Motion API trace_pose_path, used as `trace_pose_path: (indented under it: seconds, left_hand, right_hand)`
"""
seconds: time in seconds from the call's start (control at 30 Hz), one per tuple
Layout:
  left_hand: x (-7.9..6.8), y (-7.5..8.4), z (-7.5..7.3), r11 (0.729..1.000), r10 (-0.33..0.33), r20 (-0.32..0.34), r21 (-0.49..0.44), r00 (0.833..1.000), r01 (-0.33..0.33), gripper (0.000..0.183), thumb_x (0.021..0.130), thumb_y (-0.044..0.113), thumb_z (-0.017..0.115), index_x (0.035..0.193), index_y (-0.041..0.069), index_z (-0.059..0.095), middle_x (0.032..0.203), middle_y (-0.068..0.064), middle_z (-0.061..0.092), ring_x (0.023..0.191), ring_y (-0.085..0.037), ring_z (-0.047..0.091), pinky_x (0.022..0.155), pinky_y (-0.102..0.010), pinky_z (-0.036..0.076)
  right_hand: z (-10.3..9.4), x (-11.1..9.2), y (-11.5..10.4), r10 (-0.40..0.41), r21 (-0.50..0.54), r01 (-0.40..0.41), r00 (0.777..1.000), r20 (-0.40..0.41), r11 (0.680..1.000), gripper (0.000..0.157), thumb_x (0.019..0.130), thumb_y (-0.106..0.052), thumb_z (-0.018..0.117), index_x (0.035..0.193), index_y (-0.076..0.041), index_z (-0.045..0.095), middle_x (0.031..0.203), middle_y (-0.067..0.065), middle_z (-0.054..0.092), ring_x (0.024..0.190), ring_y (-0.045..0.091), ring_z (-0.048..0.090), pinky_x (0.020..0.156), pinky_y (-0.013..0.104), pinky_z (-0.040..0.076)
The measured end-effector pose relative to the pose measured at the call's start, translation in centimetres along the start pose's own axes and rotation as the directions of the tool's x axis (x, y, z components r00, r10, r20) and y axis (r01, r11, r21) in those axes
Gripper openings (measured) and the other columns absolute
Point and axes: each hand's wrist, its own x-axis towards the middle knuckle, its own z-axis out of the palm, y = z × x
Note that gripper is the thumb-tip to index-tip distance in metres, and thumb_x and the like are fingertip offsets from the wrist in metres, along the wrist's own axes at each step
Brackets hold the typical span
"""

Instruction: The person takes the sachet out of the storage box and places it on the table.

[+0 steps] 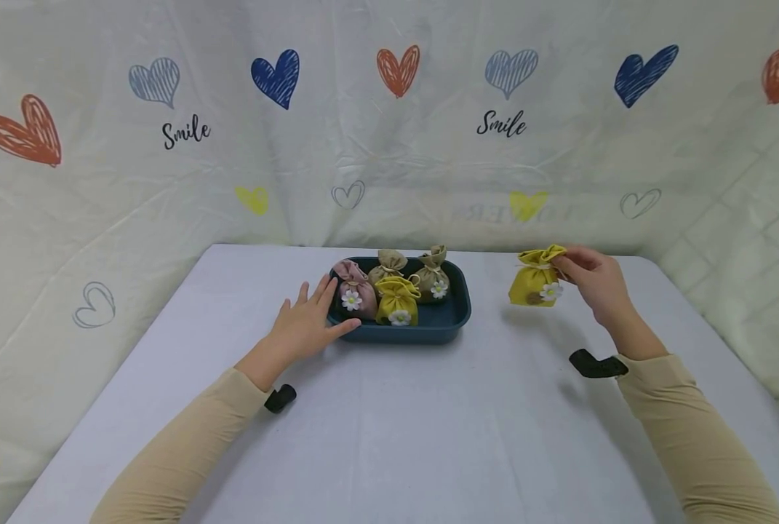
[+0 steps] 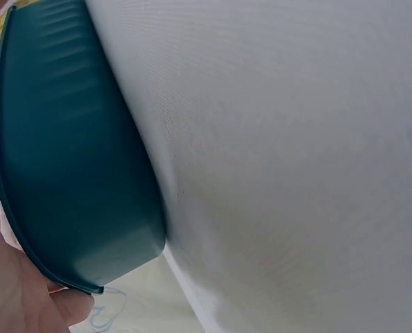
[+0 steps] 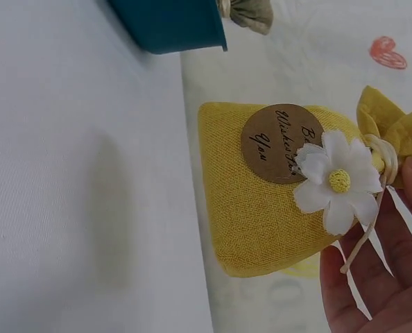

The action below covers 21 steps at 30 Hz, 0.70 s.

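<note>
Two hands (image 1: 300, 326), one tray (image 1: 402, 335), one table (image 1: 389, 437), two yellow bags (image 1: 526, 281), two brown bags (image 1: 430, 275) and one pink bag (image 1: 361, 288) were counted; four white flowers (image 1: 399, 318) were seen.

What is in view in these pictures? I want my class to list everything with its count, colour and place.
Tray: one, dark teal, on the table
Pink pouch: one, dusty pink, tray's left end
Brown pouches: two, greyish brown, back of tray
Front yellow pouch: one, yellow, front of tray
Held yellow pouch: one, yellow, above the table, right of tray
Flowers: four visible, white, on pouches
Round label: one, brown, on held yellow pouch
Table: one, white, under tray
Backdrop: one, white, behind table
Hearts: several, red, blue, yellow, grey, on backdrop
"Smile" words: two, black, on backdrop
Wrist pieces: two, black, by cuffs
Sleeves: two, beige, on arms
Left hand: one, bare, at tray's left end
Right hand: one, bare, gripping held yellow pouch's neck
</note>
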Motion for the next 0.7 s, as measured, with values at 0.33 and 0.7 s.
trace_pose_path:
  seconds: [0.33, 0.7]
  left_hand:
    - [0.1, 0.0, 0.1, 1.000, -0.001, 0.002, -0.004, 1.000, 0.001, 0.105, 0.094, 0.080, 0.041, 0.166, 0.011, 0.009, 0.172, -0.010, 0.005, 0.154, -0.046, 0.006, 0.114, -0.073, 0.015]
    - [0.3, -0.2, 0.3, 1.000, -0.003, -0.009, 0.004, 1.000, 0.003, 0.105, 0.094, 0.081, 0.040, 0.166, 0.011, 0.009, 0.172, -0.009, 0.005, 0.154, -0.046, 0.007, 0.114, -0.072, 0.016]
  right_hand:
    - [-1.3, 0.6, 0.9, 0.018, 0.054, -0.019, 1.000, 0.008, 0.998, 0.025, 0.105, -0.015, 0.061, 0.096, -0.036, 0.072, 0.091, -0.024, 0.068, 0.084, -0.006, 0.064, 0.077, 0.010, 0.051]
    - [-2.2, 0.7, 2.1, 0.028, 0.006, -0.028, 0.999, 0.017, 1.000, 0.016, 0.108, -0.016, 0.053, 0.107, -0.027, 0.065, 0.095, -0.025, 0.064, 0.088, -0.008, 0.062, 0.078, 0.007, 0.049]
